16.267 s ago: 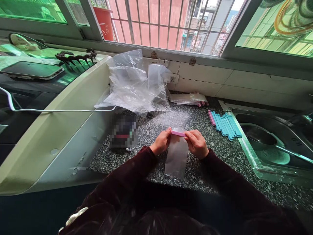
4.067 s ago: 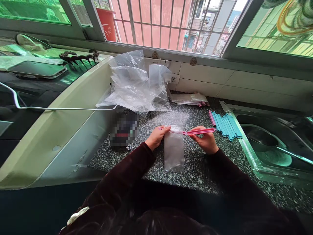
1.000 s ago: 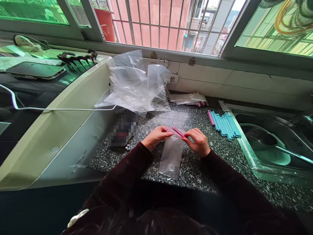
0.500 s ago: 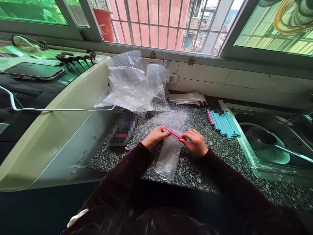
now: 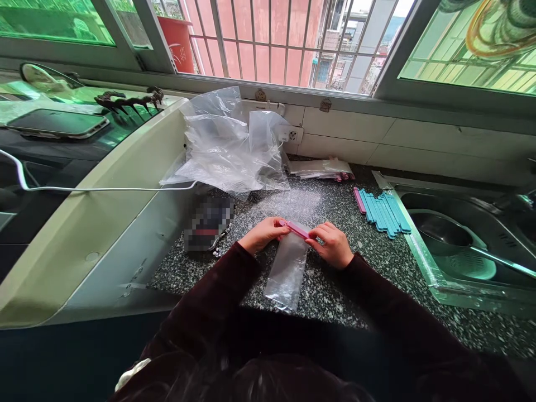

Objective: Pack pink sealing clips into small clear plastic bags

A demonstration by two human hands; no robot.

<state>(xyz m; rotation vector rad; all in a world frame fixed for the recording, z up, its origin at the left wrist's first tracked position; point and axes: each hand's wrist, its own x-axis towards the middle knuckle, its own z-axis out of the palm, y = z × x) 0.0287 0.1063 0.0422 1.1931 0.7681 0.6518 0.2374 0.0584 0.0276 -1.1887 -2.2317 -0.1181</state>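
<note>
A pink bag sealing clip (image 5: 297, 229) lies across the top of a clear plastic bag (image 5: 286, 273), which hangs down toward the counter's front edge. My left hand (image 5: 264, 233) pinches the clip's left end. At its other end, the thumb and fingers of my right hand (image 5: 332, 244) are closed on the clip. To the right, several blue sealing clips (image 5: 384, 212) and a pink clip (image 5: 359, 200) lie side by side next to the sink.
A heap of clear plastic bags (image 5: 234, 151) stands against the back wall. Beside it lies a stack of clipped bags (image 5: 321, 168). The sink (image 5: 433, 279) holds a pot (image 5: 441, 229). A white cable (image 5: 104, 189) crosses at left near a blurred dark object (image 5: 209, 223).
Both hands keep hold of the pink clip on the bag, with only slight shifts. The view has moved very slightly; nothing else visibly differs.
</note>
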